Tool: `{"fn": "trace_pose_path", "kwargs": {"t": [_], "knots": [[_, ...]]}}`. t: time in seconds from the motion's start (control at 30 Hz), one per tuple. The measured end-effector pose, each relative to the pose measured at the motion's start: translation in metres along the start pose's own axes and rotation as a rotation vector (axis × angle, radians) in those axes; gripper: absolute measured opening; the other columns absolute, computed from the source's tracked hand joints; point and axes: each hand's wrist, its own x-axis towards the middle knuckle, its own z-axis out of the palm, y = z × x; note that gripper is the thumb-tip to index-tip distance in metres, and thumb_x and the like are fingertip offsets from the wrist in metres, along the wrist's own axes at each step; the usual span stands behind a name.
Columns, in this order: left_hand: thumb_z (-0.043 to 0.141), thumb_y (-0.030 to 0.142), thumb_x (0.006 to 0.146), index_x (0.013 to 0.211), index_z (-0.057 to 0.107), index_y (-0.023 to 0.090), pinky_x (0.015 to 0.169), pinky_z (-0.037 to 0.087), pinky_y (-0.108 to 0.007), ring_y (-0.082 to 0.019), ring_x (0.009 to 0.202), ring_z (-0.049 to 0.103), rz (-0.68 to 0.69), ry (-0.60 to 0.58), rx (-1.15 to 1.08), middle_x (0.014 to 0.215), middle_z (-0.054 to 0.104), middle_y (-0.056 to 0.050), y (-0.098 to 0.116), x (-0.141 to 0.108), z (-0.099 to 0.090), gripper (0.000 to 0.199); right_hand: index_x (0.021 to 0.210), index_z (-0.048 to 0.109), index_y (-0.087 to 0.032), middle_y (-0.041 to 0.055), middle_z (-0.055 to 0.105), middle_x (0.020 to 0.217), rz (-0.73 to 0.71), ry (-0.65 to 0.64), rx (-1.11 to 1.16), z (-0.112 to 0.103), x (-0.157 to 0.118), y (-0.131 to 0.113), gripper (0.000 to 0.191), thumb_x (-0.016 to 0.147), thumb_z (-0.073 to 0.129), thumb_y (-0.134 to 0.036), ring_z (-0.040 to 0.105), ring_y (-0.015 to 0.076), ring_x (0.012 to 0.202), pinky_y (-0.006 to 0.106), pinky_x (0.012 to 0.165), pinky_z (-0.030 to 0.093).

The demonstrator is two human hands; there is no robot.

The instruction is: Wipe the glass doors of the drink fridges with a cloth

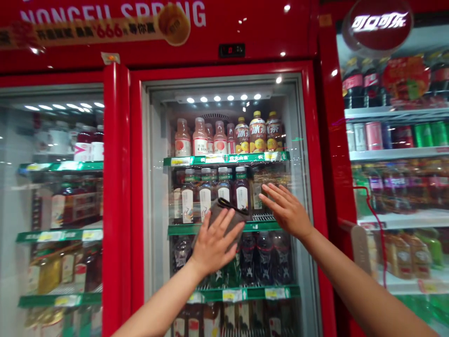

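A dark grey cloth [229, 220], folded over at its top edge, lies flat against the glass door of the middle red cooler [135, 187]. Over it is my left hand [215, 241], fingers spread, pressing the cloth to the glass. To the right and a little higher, my right hand [286, 208] has its fingers stretched out and holds nothing; it is at the glass, though contact cannot be made out. Behind the door, dark bottles with white labels [187, 201] stand on the shelf near my left hand.
Pink and yellow-capped bottles [257, 133] fill the upper shelf. Another glass-door cooler [115, 187] is at the left. At the right, a cooler holds cola bottles [371, 84] and cans, with a red cord [379, 224] hanging before it.
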Motion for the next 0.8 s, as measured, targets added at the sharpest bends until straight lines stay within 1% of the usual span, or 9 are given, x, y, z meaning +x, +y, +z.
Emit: {"fn": "trace_pose_path", "kwargs": {"t": [0.1, 0.17, 0.23, 0.33, 0.47, 0.53, 0.63, 0.73, 0.8], "knots": [[0.062, 0.033, 0.089, 0.156, 0.035, 0.033, 0.126, 0.01, -0.059, -0.03, 0.154, 0.024, -0.353, 0.105, 0.075, 0.168, 0.026, -0.006, -0.001, 0.052, 0.009, 0.072, 0.16, 0.016, -0.045, -0.0036, 0.047, 0.155, 0.051, 0.06, -0.051, 0.0, -0.003, 0.0, 0.077, 0.098, 0.049, -0.013, 0.047, 0.0234, 0.142, 0.051, 0.118, 0.042], [0.062, 0.033, 0.09, 0.157, 0.032, 0.031, 0.125, 0.01, -0.061, -0.033, 0.155, 0.021, -0.453, 0.139, 0.088, 0.169, 0.019, -0.008, 0.011, 0.08, 0.019, 0.074, 0.158, 0.017, -0.05, -0.0043, 0.054, 0.15, 0.099, 0.105, -0.108, 0.0, -0.005, 0.0, 0.079, 0.097, 0.053, -0.015, 0.054, 0.025, 0.135, 0.052, 0.116, 0.043], [0.062, 0.034, 0.089, 0.157, 0.033, 0.029, 0.125, 0.01, -0.061, -0.034, 0.155, 0.022, -0.422, 0.124, 0.076, 0.169, 0.019, -0.011, 0.031, 0.087, 0.028, 0.074, 0.158, 0.016, -0.051, -0.0036, 0.058, 0.145, 0.126, 0.125, -0.129, 0.001, -0.005, 0.001, 0.08, 0.097, 0.054, -0.016, 0.058, 0.0255, 0.13, 0.052, 0.113, 0.045], [0.064, 0.036, 0.088, 0.155, 0.038, 0.029, 0.126, 0.009, -0.059, -0.032, 0.154, 0.025, -0.239, 0.058, 0.042, 0.166, 0.029, -0.013, 0.056, 0.06, 0.032, 0.072, 0.158, 0.015, -0.051, -0.0028, 0.058, 0.145, 0.134, 0.12, -0.088, 0.0, -0.004, 0.003, 0.079, 0.097, 0.053, -0.017, 0.057, 0.0258, 0.13, 0.053, 0.112, 0.046], [0.064, 0.038, 0.088, 0.151, 0.043, 0.033, 0.127, 0.009, -0.054, -0.027, 0.151, 0.032, -0.018, -0.025, -0.001, 0.16, 0.042, -0.01, 0.057, 0.032, 0.023, 0.066, 0.161, 0.012, -0.044, -0.0015, 0.049, 0.155, 0.084, 0.072, 0.034, -0.011, -0.016, 0.009, 0.077, 0.098, 0.045, -0.014, 0.048, 0.0241, 0.141, 0.053, 0.116, 0.043], [0.063, 0.036, 0.09, 0.151, 0.043, 0.035, 0.127, 0.009, -0.054, -0.026, 0.151, 0.032, -0.066, -0.03, 0.008, 0.161, 0.04, -0.008, 0.048, 0.048, 0.021, 0.064, 0.161, 0.015, -0.04, 0.0009, 0.047, 0.156, 0.033, 0.022, 0.054, -0.021, -0.032, 0.013, 0.076, 0.097, 0.045, -0.013, 0.044, 0.0239, 0.144, 0.053, 0.117, 0.042], [0.061, 0.032, 0.091, 0.153, 0.041, 0.033, 0.126, 0.008, -0.059, -0.029, 0.153, 0.027, -0.283, 0.037, 0.033, 0.166, 0.03, -0.008, 0.045, 0.094, 0.027, 0.065, 0.158, 0.029, -0.038, 0.0029, 0.053, 0.151, 0.032, -0.031, -0.026, -0.037, -0.062, 0.017, 0.072, 0.095, 0.052, -0.013, 0.049, 0.0252, 0.14, 0.052, 0.116, 0.043], [0.062, 0.031, 0.091, 0.155, 0.037, 0.03, 0.125, 0.008, -0.063, -0.033, 0.155, 0.022, -0.402, 0.096, 0.039, 0.168, 0.023, -0.01, 0.066, 0.12, 0.041, 0.069, 0.154, 0.041, -0.036, 0.0049, 0.057, 0.148, 0.08, -0.047, -0.077, -0.046, -0.088, 0.019, 0.067, 0.093, 0.054, -0.011, 0.052, 0.025, 0.137, 0.05, 0.115, 0.045], [0.063, 0.034, 0.09, 0.155, 0.037, 0.028, 0.125, 0.008, -0.062, -0.033, 0.155, 0.02, -0.333, 0.081, 0.035, 0.168, 0.024, -0.012, 0.088, 0.11, 0.049, 0.07, 0.152, 0.044, -0.032, 0.0076, 0.055, 0.149, 0.068, -0.051, -0.044, -0.05, -0.099, 0.02, 0.063, 0.093, 0.051, -0.009, 0.047, 0.0253, 0.142, 0.052, 0.115, 0.045]]}}
